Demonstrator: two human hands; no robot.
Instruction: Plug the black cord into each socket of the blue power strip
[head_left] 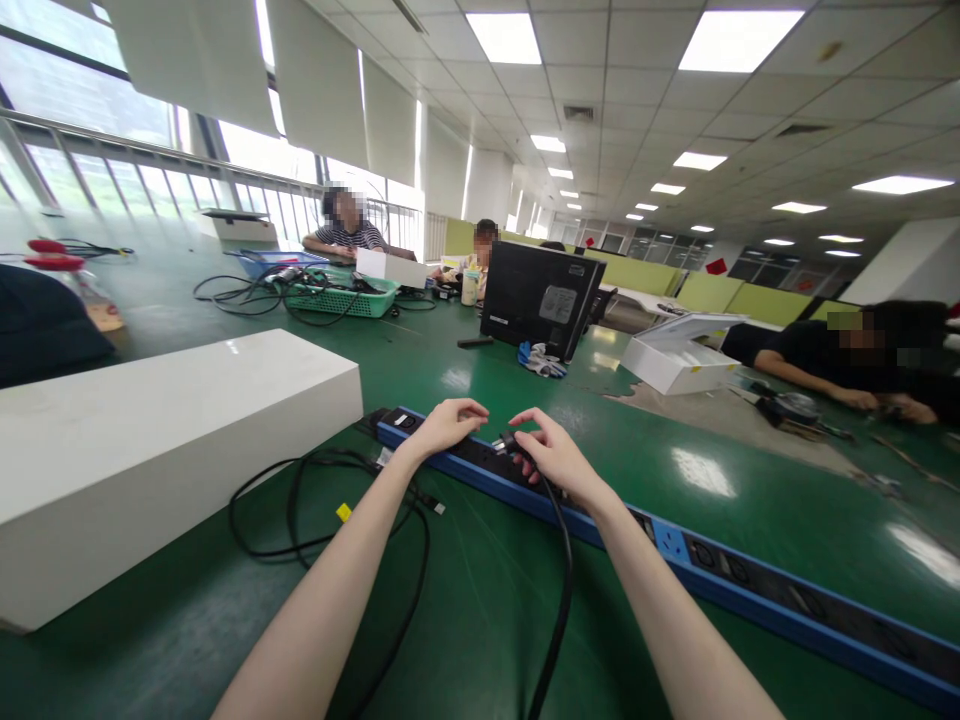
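My right hand (551, 455) is closed on a black power plug (509, 440), whose metal prongs point left over a long blue power strip (480, 477). From that plug a thick black cord (561, 590) hangs down toward me. My left hand (450, 425) is at the strip's left part, fingers curved with a gap to the thumb; nothing shows between them. The strip runs slantwise from the left middle to the lower right, with black sockets and a blue socket (670, 541) on its top. Part of it is hidden under both hands and my right forearm.
Left of my arm lie coiled black cables (292, 500) beside a long white box (180, 440). Beyond the strip are a black monitor (536, 300), gloves (541, 360), a green basket (349, 295) of cables and an open white box (679, 355). Several people sit around the table.
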